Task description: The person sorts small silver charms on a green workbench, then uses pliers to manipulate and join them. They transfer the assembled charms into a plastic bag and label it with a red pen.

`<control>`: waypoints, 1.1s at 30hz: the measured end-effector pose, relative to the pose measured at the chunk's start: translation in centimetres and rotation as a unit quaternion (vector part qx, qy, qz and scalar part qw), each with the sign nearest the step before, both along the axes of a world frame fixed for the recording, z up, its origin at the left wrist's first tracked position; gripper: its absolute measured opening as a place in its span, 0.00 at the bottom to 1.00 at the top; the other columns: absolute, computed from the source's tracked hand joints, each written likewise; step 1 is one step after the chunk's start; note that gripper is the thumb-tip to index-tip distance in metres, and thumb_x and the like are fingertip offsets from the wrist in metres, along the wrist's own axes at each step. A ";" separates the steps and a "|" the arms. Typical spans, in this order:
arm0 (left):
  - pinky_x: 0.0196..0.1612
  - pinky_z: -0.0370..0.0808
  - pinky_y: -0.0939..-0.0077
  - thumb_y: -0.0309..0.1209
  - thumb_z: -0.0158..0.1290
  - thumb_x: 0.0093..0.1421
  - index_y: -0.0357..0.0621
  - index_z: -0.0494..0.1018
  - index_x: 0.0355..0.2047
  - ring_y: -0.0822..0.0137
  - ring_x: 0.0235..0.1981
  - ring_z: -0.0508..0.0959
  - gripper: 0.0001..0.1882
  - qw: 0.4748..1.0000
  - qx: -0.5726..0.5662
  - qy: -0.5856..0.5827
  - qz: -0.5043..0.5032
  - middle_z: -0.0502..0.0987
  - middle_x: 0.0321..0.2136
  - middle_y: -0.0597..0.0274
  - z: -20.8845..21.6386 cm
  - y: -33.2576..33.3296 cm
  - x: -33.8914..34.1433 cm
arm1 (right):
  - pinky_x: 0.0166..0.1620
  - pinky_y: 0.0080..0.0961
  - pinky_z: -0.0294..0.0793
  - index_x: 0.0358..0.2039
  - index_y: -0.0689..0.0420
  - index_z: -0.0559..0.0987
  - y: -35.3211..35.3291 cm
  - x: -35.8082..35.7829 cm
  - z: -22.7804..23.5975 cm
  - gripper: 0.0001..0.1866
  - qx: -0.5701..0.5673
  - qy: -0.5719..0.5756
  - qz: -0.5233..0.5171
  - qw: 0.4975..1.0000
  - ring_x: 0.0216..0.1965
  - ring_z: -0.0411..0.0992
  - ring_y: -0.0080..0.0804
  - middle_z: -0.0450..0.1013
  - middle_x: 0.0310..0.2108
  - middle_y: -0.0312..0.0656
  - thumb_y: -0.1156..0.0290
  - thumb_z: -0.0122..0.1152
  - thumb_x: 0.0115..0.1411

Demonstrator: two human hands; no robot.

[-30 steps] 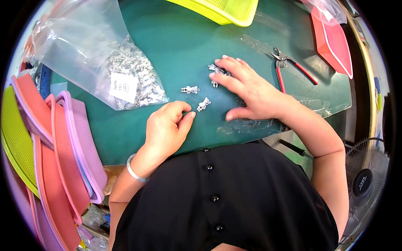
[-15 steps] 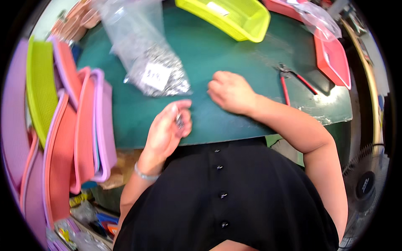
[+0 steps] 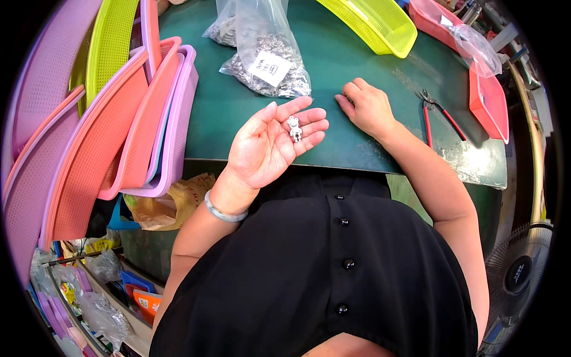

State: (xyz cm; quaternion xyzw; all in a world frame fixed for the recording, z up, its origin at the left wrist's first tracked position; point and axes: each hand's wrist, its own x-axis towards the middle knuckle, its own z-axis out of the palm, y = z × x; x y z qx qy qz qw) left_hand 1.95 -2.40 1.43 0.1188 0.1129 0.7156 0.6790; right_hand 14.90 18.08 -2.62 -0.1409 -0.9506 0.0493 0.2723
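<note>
My left hand (image 3: 262,146) is turned palm up over the table's near edge, fingers stretched out. Across those fingers lies a small silver bear-shaped charm (image 3: 294,128), held up in plain view. On the green table (image 3: 238,140), my right hand (image 3: 370,107) rests palm down with loosely bent fingers and the thumb apart. Nothing shows in it, though its underside is hidden. Just beyond my left fingertips stands a clear plastic bag (image 3: 279,44) of many small silver pieces, with a white handwritten label (image 3: 270,68).
Red-handled pliers (image 3: 443,116) lie right of my right hand. A yellow-green basket (image 3: 380,30) and a pink tray (image 3: 489,107) stand farther back. Stacked purple, coral and green baskets (image 3: 101,143) crowd the left side. A fan (image 3: 520,271) is at the lower right.
My left hand has turned palm up and unfolded its fingers, bringing the charm into view. The whole view has shifted, so the table and baskets appear moved. My right hand remains on the table.
</note>
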 end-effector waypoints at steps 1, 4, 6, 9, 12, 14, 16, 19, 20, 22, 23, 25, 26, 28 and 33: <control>0.59 0.62 0.57 0.40 0.32 0.66 0.31 0.58 0.56 0.48 0.54 0.66 0.26 1.000 0.004 0.002 -0.001 0.65 0.51 0.39 0.0 -0.1 0.0 | 0.29 0.36 0.71 0.23 0.56 0.71 0.0 0.0 0.0 0.09 0.001 0.000 0.002 1.000 0.26 0.70 0.41 0.66 0.23 0.41 0.66 0.59 0.52; 0.59 0.62 0.57 0.39 0.32 0.66 0.31 0.58 0.56 0.47 0.54 0.66 0.26 1.000 0.007 0.016 0.000 0.65 0.52 0.39 0.1 -0.4 -0.2 | 0.29 0.36 0.71 0.23 0.56 0.70 0.0 0.0 -0.1 0.09 -0.002 0.001 0.008 1.000 0.27 0.70 0.42 0.66 0.23 0.42 0.66 0.58 0.52; 0.58 0.62 0.57 0.38 0.32 0.65 0.31 0.57 0.56 0.47 0.54 0.66 0.26 1.000 0.007 0.024 0.001 0.65 0.52 0.39 0.2 -0.5 -0.2 | 0.29 0.36 0.71 0.23 0.56 0.70 0.0 0.0 0.0 0.09 -0.005 0.002 0.008 1.000 0.26 0.70 0.42 0.66 0.23 0.42 0.66 0.58 0.52; 0.58 0.63 0.58 0.38 0.32 0.65 0.30 0.57 0.56 0.47 0.54 0.66 0.26 1.000 0.007 0.028 -0.001 0.65 0.52 0.38 0.3 -0.5 -0.2 | 0.28 0.37 0.71 0.23 0.56 0.70 0.0 0.0 -0.1 0.09 -0.009 0.009 0.009 1.000 0.25 0.70 0.43 0.66 0.23 0.43 0.66 0.58 0.52; 0.58 0.63 0.58 0.37 0.32 0.65 0.30 0.57 0.56 0.47 0.54 0.66 0.25 1.000 0.006 0.030 -0.004 0.65 0.52 0.38 0.3 -0.5 -0.3 | 0.28 0.38 0.71 0.23 0.56 0.70 0.0 0.1 -0.2 0.09 -0.013 0.019 0.008 1.000 0.24 0.69 0.44 0.66 0.23 0.43 0.66 0.58 0.52; 0.58 0.63 0.57 0.36 0.33 0.65 0.30 0.57 0.56 0.47 0.54 0.66 0.25 0.999 0.003 0.042 -0.004 0.65 0.52 0.38 0.3 -0.4 -0.3 | 0.28 0.38 0.71 0.23 0.56 0.70 -0.1 0.1 -0.2 0.09 -0.016 0.023 0.005 1.000 0.24 0.70 0.45 0.67 0.23 0.43 0.66 0.58 0.52; 0.58 0.63 0.56 0.35 0.33 0.64 0.30 0.58 0.56 0.47 0.54 0.66 0.25 0.999 -0.011 0.049 0.000 0.65 0.52 0.38 0.3 -0.2 -0.4 | 0.28 0.38 0.71 0.23 0.56 0.70 0.0 0.1 -0.3 0.09 -0.026 0.024 0.002 0.999 0.24 0.70 0.45 0.67 0.23 0.43 0.67 0.58 0.52; 0.59 0.62 0.55 0.34 0.34 0.64 0.30 0.58 0.56 0.47 0.55 0.65 0.24 0.999 -0.023 0.048 0.006 0.64 0.53 0.38 0.2 -0.1 -0.4 | 0.28 0.38 0.71 0.24 0.56 0.70 0.0 0.1 -0.2 0.09 -0.029 0.023 0.000 0.999 0.24 0.70 0.46 0.67 0.24 0.44 0.67 0.58 0.52; 0.59 0.62 0.54 0.34 0.34 0.64 0.30 0.58 0.55 0.47 0.55 0.65 0.24 0.999 -0.026 0.045 0.008 0.64 0.53 0.38 0.2 -0.1 -0.4 | 0.28 0.38 0.71 0.24 0.56 0.70 0.0 0.0 -0.2 0.09 -0.029 0.024 0.001 0.999 0.24 0.70 0.46 0.67 0.24 0.44 0.67 0.58 0.52; 0.59 0.62 0.54 0.34 0.35 0.64 0.30 0.59 0.55 0.47 0.55 0.65 0.24 0.998 -0.034 0.046 0.011 0.64 0.53 0.38 0.1 0.0 -0.3 | 0.28 0.38 0.71 0.24 0.56 0.70 0.0 0.1 -0.3 0.09 -0.031 0.028 0.000 0.999 0.24 0.70 0.46 0.67 0.24 0.44 0.67 0.58 0.52; 0.59 0.61 0.53 0.34 0.35 0.64 0.30 0.59 0.55 0.47 0.55 0.65 0.24 0.998 -0.038 0.047 0.013 0.64 0.53 0.38 0.1 0.0 -0.3 | 0.28 0.38 0.71 0.24 0.57 0.70 0.0 0.1 -0.4 0.09 -0.032 0.028 -0.001 0.999 0.24 0.70 0.46 0.67 0.24 0.44 0.67 0.58 0.52; 0.59 0.61 0.53 0.34 0.36 0.63 0.30 0.59 0.55 0.46 0.56 0.64 0.24 0.998 -0.041 0.053 0.016 0.63 0.53 0.38 0.1 0.0 -0.3 | 0.28 0.38 0.71 0.24 0.57 0.70 0.0 0.1 -0.4 0.09 -0.035 0.028 -0.003 0.999 0.24 0.70 0.46 0.67 0.24 0.44 0.67 0.58 0.52; 0.59 0.61 0.53 0.34 0.36 0.63 0.30 0.59 0.55 0.46 0.56 0.64 0.24 0.997 -0.043 0.056 0.017 0.63 0.53 0.38 0.1 0.0 -0.3 | 0.28 0.38 0.71 0.24 0.57 0.70 0.0 0.1 -0.3 0.09 -0.036 0.028 -0.003 0.999 0.24 0.70 0.46 0.67 0.24 0.44 0.67 0.58 0.52; 0.59 0.61 0.53 0.34 0.37 0.63 0.29 0.59 0.55 0.46 0.56 0.64 0.24 0.997 -0.048 0.058 0.021 0.63 0.53 0.38 0.1 0.0 -0.2 | 0.28 0.38 0.71 0.23 0.57 0.70 0.0 0.1 -0.3 0.09 -0.037 0.027 -0.003 0.999 0.24 0.70 0.46 0.67 0.23 0.44 0.67 0.58 0.52; 0.59 0.61 0.53 0.33 0.38 0.63 0.29 0.58 0.55 0.46 0.55 0.65 0.24 0.997 -0.056 0.049 0.025 0.63 0.52 0.37 0.1 0.1 -0.1 | 0.28 0.39 0.71 0.24 0.56 0.70 0.1 0.2 -0.4 0.09 -0.036 0.030 -0.003 0.999 0.24 0.70 0.46 0.67 0.23 0.44 0.67 0.58 0.52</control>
